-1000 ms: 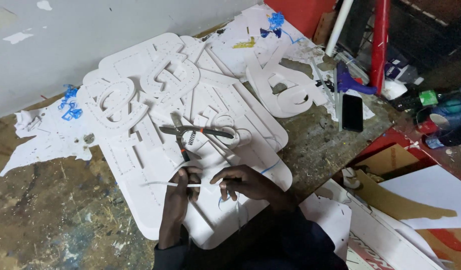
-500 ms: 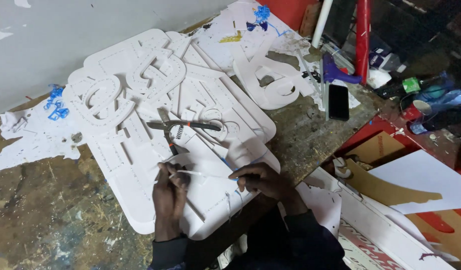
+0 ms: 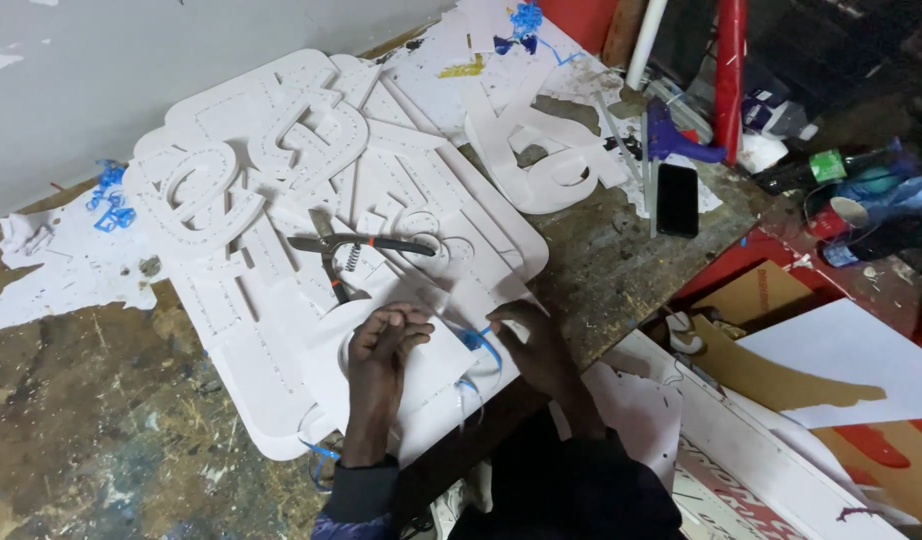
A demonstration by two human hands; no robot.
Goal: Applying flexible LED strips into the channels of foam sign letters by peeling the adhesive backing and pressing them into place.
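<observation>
On the white sign board (image 3: 271, 370), the left hand (image 3: 379, 345) curled shut, contents unclear; the right hand (image 3: 526, 335) pinched a blue strip (image 3: 478, 342) below the pliers (image 3: 356, 250).

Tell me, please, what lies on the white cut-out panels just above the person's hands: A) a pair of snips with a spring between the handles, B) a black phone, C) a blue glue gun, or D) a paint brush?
A: the snips lie open on the white panels, just beyond the left hand and right hand.
</observation>
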